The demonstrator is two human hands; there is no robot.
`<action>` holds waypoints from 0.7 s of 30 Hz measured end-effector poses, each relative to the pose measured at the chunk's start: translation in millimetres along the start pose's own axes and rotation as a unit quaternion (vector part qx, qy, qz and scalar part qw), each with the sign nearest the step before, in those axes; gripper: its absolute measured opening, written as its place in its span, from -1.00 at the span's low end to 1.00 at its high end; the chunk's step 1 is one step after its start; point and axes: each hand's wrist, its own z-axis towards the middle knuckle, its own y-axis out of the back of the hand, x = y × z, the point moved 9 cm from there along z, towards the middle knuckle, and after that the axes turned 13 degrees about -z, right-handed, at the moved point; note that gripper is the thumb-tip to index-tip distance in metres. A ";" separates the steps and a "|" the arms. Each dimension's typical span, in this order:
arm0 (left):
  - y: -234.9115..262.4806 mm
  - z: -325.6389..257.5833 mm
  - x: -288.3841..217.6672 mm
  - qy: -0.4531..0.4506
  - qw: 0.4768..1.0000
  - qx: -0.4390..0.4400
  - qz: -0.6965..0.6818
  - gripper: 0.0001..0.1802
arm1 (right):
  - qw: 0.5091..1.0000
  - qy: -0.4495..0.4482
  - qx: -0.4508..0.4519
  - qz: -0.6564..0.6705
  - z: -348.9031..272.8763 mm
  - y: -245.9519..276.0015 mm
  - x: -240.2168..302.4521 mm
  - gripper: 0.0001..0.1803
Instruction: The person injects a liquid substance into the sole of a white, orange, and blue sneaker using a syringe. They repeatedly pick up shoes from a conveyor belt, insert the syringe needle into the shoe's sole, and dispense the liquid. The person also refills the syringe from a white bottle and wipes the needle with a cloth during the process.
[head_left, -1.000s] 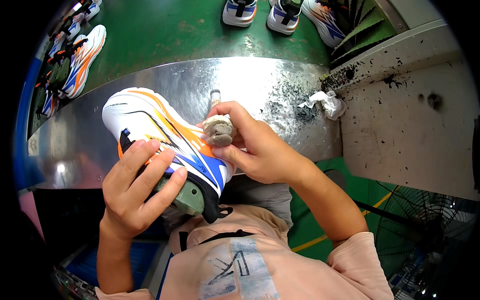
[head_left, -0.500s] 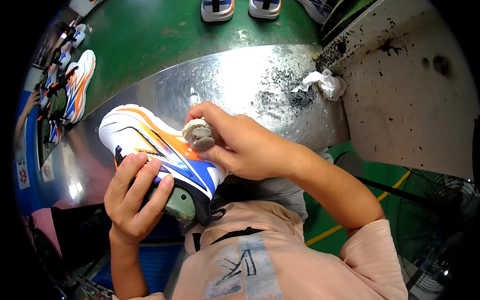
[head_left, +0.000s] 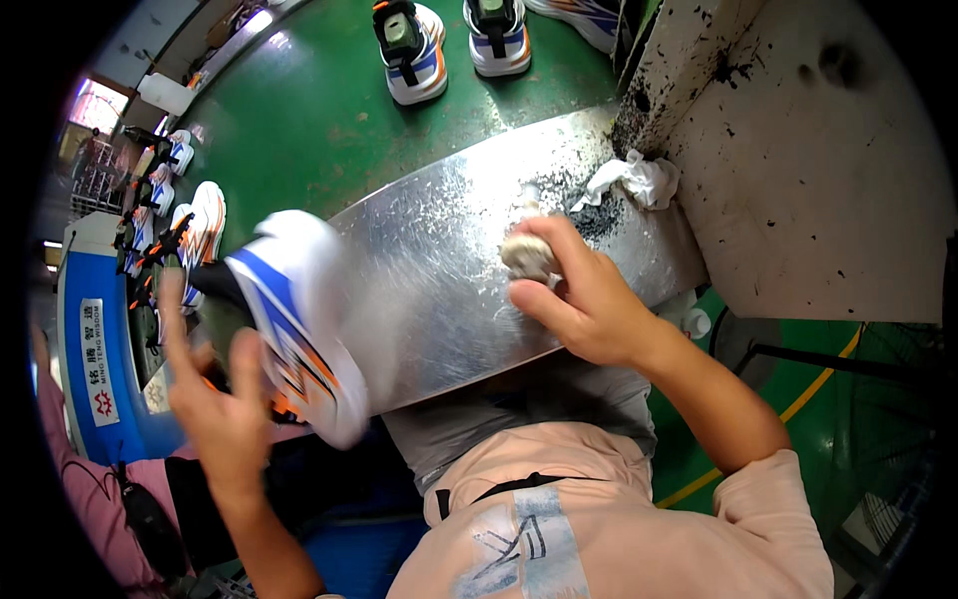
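Head view: left hand (head_left: 225,419), fingers spread, tilts a blurred white, blue and orange shoe (head_left: 299,319) sole-outward above the metal desk (head_left: 439,270), while right hand (head_left: 589,299) fingers pinch a grey pad (head_left: 526,255), lifted clear

Blue panel (head_left: 95,329), upright along the far left rim of the view, beyond the left end of the metal bench (head_left: 449,270). On it, a white rectangular label (head_left: 100,371), taller than wide, bearing red characters and a small red emblem at its lower end. Small white bottle (head_left: 696,321) with a rounded cap, just under the bench's right near corner, partly hidden by the edge. No screens or cartons are visible.
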 end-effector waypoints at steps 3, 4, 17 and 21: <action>-7.4 5.0 48.9 0.257 0.955 0.124 -0.083 -0.40 | 0.988 -0.032 0.010 -0.153 -33.5 4.6 -16.7 -0.53; -14.1 6.3 45.4 0.166 0.969 0.183 -0.029 -0.32 | 0.984 0.012 0.009 -0.180 -42.4 1.5 -14.6 -0.54; -40.4 -9.3 17.6 -0.214 0.970 0.116 -0.026 -0.19 | 0.720 -0.174 -0.147 0.656 -46.0 34.1 -61.7 -0.51; -20.6 -37.2 17.5 -0.256 0.966 0.038 -0.021 -0.26 | 0.734 -0.179 -0.152 0.637 -46.4 35.0 -60.1 -0.54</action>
